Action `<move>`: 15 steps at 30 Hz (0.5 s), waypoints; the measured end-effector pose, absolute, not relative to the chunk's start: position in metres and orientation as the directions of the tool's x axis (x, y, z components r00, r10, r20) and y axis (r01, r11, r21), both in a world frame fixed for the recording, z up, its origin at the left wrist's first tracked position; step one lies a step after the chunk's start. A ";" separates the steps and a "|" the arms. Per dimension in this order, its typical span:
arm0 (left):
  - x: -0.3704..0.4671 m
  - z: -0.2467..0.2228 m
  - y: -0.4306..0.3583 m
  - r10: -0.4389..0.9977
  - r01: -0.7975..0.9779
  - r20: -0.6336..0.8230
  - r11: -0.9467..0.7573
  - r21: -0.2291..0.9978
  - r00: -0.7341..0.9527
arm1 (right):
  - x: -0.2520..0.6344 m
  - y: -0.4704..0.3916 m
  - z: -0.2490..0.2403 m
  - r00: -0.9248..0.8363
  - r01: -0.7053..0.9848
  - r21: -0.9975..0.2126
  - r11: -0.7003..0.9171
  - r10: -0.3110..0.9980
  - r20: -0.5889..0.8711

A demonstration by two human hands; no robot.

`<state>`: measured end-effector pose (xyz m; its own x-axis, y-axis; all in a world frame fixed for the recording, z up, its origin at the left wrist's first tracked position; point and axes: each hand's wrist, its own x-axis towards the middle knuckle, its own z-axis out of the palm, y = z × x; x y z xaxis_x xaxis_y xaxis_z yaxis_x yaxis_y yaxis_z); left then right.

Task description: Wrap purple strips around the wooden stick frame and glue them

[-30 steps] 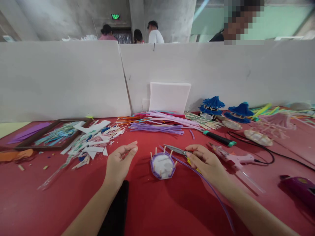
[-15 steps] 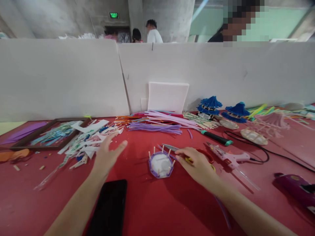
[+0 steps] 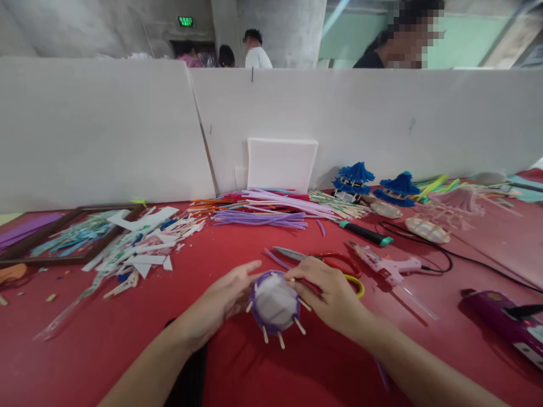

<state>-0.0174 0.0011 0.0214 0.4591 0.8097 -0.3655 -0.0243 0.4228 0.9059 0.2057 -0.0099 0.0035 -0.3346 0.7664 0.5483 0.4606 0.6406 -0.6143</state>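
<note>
Purple-rimmed piece (image 3: pixel 275 305) has its edge partly hidden by the right hand (image 3: pixel 328 287).

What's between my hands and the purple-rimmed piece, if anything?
Nothing visible: the right hand pinches the piece at its edge; the left hand is close against its other side. The scissors lie beyond.

Scissors (image 3: pixel 292 255) lie behind the pegged disc (image 3: pixel 275 305), left of the glue gun (image 3: pixel 389 268).

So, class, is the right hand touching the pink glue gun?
Apart: the head view shows a plain gap of red tabletop between the right hand and the pink glue gun.
</note>
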 end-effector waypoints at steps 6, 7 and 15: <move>-0.012 0.022 -0.001 0.721 -0.154 -0.382 0.556 0.817 0.579 | 0.207 -0.008 0.009 -0.296 0.387 -0.685 0.617 0.787 0.542; -0.012 0.023 0.000 0.711 -0.175 -0.369 0.565 0.806 0.598 | 0.208 -0.007 0.009 -0.279 0.371 -0.714 0.594 0.804 0.524; -0.010 0.019 -0.008 0.586 -0.155 -0.450 0.707 0.690 0.674 | 0.205 -0.016 0.002 -0.194 0.209 -0.873 0.440 0.894 0.404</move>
